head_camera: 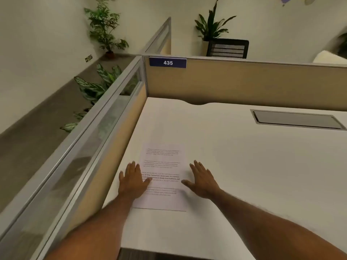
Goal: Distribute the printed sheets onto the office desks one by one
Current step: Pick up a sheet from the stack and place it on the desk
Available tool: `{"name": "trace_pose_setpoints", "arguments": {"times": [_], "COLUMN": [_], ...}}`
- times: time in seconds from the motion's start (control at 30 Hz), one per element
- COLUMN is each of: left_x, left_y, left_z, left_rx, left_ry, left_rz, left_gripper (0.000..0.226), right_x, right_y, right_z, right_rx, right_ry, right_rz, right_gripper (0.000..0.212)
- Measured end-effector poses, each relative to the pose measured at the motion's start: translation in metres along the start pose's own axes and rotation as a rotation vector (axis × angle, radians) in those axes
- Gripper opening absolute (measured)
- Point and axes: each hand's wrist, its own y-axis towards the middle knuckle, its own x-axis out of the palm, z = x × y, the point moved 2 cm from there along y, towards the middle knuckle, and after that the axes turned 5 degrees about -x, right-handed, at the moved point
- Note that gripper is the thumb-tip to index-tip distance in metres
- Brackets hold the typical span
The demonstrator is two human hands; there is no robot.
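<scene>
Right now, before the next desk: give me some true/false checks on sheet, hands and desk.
1. A printed sheet lies flat on the white desk. True.
2. The left hand rests on the sheet's left edge, fingers straight. True.
3. The right hand grips a stack of paper. False: it is open and flat at the sheet's right edge, holding nothing.
4. The blue sign on the partition reads 453. False: it reads 435.
5. A grey hatch is set in the desk, to the right of the sheet and farther back. True.
</scene>
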Motion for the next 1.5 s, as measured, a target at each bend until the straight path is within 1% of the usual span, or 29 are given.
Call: {"name": "trace_pose_setpoints", "arguments": {"times": [0.07,0.13,0.2,0.3,0.5,0.63,0.8,0.9,1.0,1.23,1.5], "left_x": [0.003,0.003,0.002,-0.001,0.001,0.0,-0.005,-0.011,-0.013,-0.012,-0.01], "left_y": [0.004,0.008,0.01,0.015,0.025,0.026,0.025,0.022,0.02,0.013,0.009], "left_z": [0.0,0.003,0.007,0.005,0.005,0.006,0.003,0.002,0.001,0.0,-0.002], "left_rx": [-0.076,-0.133,-0.184,-0.267,-0.37,-0.41,-0.399,-0.392,-0.376,-0.318,-0.238], "left_ry": [-0.052,-0.096,-0.111,-0.172,-0.322,-0.383,-0.583,-0.627,-0.615,-0.596,-0.527], "left_rz": [-0.019,0.002,0.035,0.036,0.019,0.081,0.16,0.194,0.205,0.283,0.295], "left_gripper": [0.089,0.089,0.082,0.075,0.066,0.056,0.034,0.036,0.036,0.017,0.021], "right_x": [0.007,0.015,0.021,0.025,0.027,0.027,0.024,0.024,0.025,0.024,0.023], "right_y": [0.003,0.004,0.007,0.011,0.012,0.011,0.012,0.011,0.011,0.011,0.012], "right_z": [-0.006,-0.008,-0.008,-0.004,-0.001,-0.003,-0.003,-0.003,-0.003,-0.003,-0.004], "right_rx": [-0.002,-0.007,-0.012,-0.031,-0.038,-0.034,-0.036,-0.036,-0.034,-0.027,-0.031], "right_ry": [-0.006,-0.028,-0.051,-0.079,-0.055,-0.043,-0.044,-0.043,-0.039,-0.041,-0.044], "right_rz": [-0.041,-0.065,-0.087,-0.12,-0.091,-0.076,-0.074,-0.063,-0.058,-0.058,-0.061], "right_gripper": [0.087,0.087,0.088,0.092,0.095,0.095,0.095,0.095,0.095,0.095,0.097]}}
